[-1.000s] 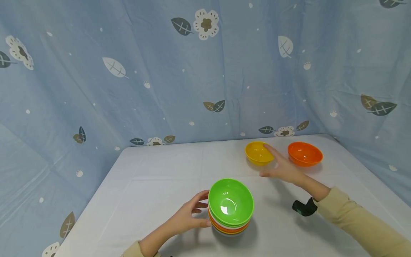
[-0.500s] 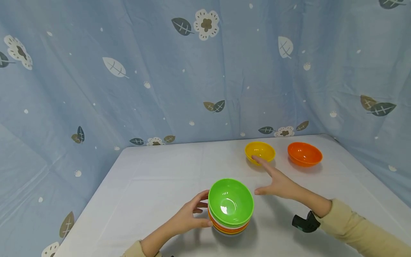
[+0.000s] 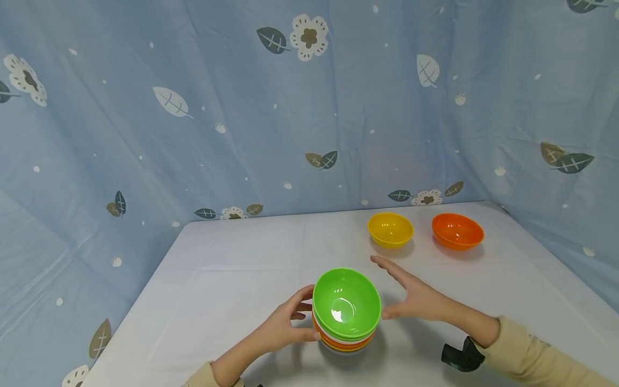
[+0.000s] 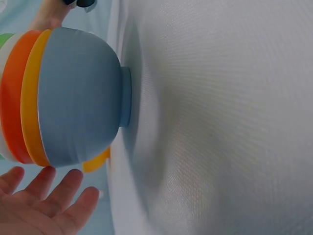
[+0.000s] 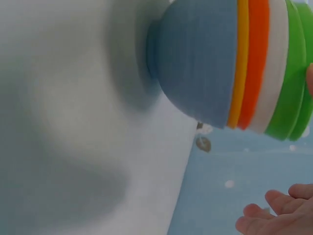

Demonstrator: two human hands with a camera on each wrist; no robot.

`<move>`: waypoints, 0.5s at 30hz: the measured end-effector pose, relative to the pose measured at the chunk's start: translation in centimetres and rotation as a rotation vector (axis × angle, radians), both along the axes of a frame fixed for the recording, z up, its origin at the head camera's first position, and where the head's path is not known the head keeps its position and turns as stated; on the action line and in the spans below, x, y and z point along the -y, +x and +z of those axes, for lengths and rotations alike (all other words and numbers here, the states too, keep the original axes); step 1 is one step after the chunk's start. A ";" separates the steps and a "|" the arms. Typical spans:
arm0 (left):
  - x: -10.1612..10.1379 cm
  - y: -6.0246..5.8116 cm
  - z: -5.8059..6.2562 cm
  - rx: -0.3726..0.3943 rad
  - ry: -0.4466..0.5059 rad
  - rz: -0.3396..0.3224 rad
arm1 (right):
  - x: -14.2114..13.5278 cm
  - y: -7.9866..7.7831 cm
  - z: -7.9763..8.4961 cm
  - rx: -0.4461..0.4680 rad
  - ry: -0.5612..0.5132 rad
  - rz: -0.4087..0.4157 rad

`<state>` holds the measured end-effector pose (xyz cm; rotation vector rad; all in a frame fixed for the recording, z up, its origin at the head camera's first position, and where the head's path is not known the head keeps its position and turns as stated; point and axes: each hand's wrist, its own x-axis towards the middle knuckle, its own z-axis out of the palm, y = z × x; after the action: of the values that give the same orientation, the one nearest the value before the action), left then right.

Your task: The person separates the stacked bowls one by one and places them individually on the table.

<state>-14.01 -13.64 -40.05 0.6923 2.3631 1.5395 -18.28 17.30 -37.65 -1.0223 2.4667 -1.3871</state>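
Observation:
A stack of nested bowls [image 3: 347, 303] stands on the white cloth, with green on top, then white, orange and yellow, and a blue-grey bowl [image 4: 80, 98] at the bottom. My left hand [image 3: 285, 325] is at the stack's left side, its fingers spread along the rims; in the left wrist view the fingertips lie very close to the bowls, and I cannot tell how firmly they touch. On the other side, my right hand [image 3: 418, 295] is held with thumb and fingers spread, holding nothing. Its thumb is near the green rim. Extended fingers [image 5: 279, 208] show in the right wrist view.
Toward the back of the table [image 3: 242, 258] sit a yellow bowl [image 3: 390, 231] and, to its right, an orange bowl [image 3: 457, 232]. A blue patterned curtain [image 3: 290, 134] hangs behind the table. A black device [image 3: 462, 355] is strapped at the right wrist.
My right hand has come back from above the yellow bowl toward the stack, moving nearer to me and slightly left. My left hand and the bowls have stayed in place.

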 end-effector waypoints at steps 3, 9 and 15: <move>0.0 0.0 0.1 -0.002 0.002 0.003 | 0.2 0.3 -0.5 0.020 -0.015 0.020; -0.1 0.0 0.4 -0.008 0.010 0.009 | 0.6 1.0 -1.4 0.055 -0.012 0.051; -0.2 0.0 1.1 -0.018 0.013 0.031 | 0.9 1.3 -1.9 0.087 -0.019 0.076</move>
<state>-14.00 -13.40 -38.91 0.6783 2.3890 1.5695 -16.93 16.43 -39.58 -1.0263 2.3327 -1.4031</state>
